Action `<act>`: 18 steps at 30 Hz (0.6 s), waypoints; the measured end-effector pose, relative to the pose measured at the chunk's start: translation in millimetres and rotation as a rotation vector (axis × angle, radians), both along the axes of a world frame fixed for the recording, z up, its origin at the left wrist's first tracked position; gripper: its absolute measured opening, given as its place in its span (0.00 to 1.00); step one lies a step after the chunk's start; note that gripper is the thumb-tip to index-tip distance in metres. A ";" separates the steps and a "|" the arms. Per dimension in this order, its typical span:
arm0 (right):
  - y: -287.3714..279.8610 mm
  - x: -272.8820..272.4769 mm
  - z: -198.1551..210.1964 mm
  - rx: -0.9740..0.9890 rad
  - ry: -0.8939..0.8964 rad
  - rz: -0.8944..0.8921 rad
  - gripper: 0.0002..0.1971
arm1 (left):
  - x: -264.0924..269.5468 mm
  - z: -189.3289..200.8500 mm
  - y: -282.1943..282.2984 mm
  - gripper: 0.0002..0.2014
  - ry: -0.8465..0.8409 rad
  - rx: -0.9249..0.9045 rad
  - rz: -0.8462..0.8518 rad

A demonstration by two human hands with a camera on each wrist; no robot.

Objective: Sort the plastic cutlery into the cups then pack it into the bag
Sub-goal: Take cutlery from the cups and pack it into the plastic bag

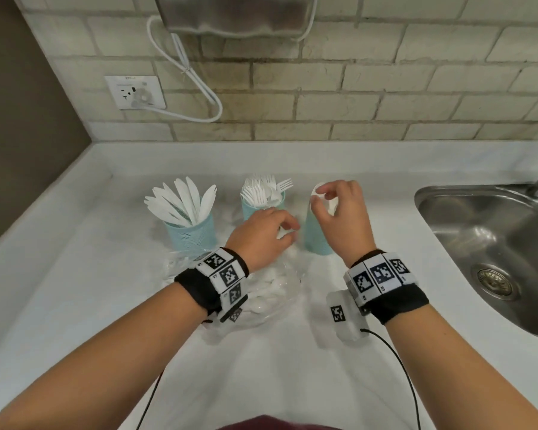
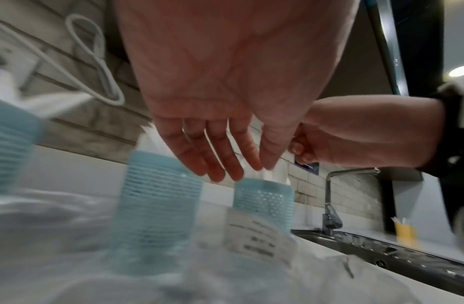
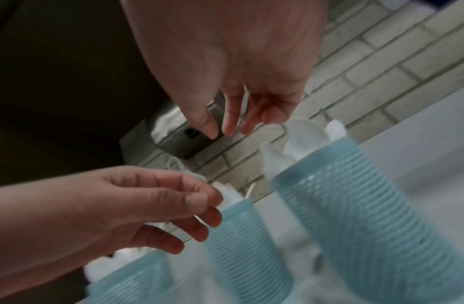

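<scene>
Three teal cups stand in a row on the white counter. The left cup (image 1: 190, 234) holds knives, the middle cup (image 1: 263, 209) forks, the right cup (image 1: 316, 237) spoons (image 3: 301, 129). My right hand (image 1: 320, 200) hovers over the spoon cup, fingertips (image 3: 228, 128) loosely together just above the spoon bowls, nothing plainly between them. My left hand (image 1: 280, 231) is lower, between the middle and right cups, over a clear plastic bag (image 1: 271, 293) that holds white cutlery. Its fingers (image 2: 233, 164) point down, relaxed, and I see nothing in them.
A steel sink (image 1: 432, 190) with a tap (image 2: 329, 195) lies close to the right. The brick wall behind carries a socket (image 1: 134, 92) and a hanging white cable (image 1: 196, 79). A yellow cup (image 2: 403, 232) stands beyond the sink.
</scene>
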State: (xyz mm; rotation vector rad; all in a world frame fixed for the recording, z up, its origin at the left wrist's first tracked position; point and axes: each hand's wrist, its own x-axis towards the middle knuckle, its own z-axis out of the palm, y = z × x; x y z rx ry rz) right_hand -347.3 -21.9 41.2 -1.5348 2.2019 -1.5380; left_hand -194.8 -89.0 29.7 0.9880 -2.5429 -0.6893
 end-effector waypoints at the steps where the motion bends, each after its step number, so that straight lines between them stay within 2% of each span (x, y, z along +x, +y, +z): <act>1: 1.5 12.5 -2.2 0.021 -0.041 0.075 0.05 | 13.5 0.1 -0.9 0.06 -0.012 0.025 0.012; 4: 7.5 50.9 -16.0 0.245 -0.143 0.305 0.01 | 53.1 -4.2 -3.2 0.04 -0.115 0.112 0.059; 7: 12.4 75.4 -36.0 0.508 0.019 0.458 0.06 | 86.4 -10.0 -5.6 0.10 -0.281 0.170 0.082; 11: 10.1 79.5 -47.0 0.780 0.368 0.416 0.25 | 111.6 -21.2 -7.7 0.32 -0.571 0.169 0.097; 13: 7.5 78.3 -48.3 0.871 0.441 0.402 0.31 | 116.6 -27.1 -6.1 0.37 -0.641 0.148 0.098; 15: 4.4 78.9 -50.0 0.934 0.460 0.396 0.31 | 117.2 -32.7 -5.7 0.39 -0.671 0.102 0.089; 18: -0.8 81.6 -51.4 0.949 0.527 0.376 0.26 | 113.5 -36.8 -10.6 0.39 -0.722 0.051 0.084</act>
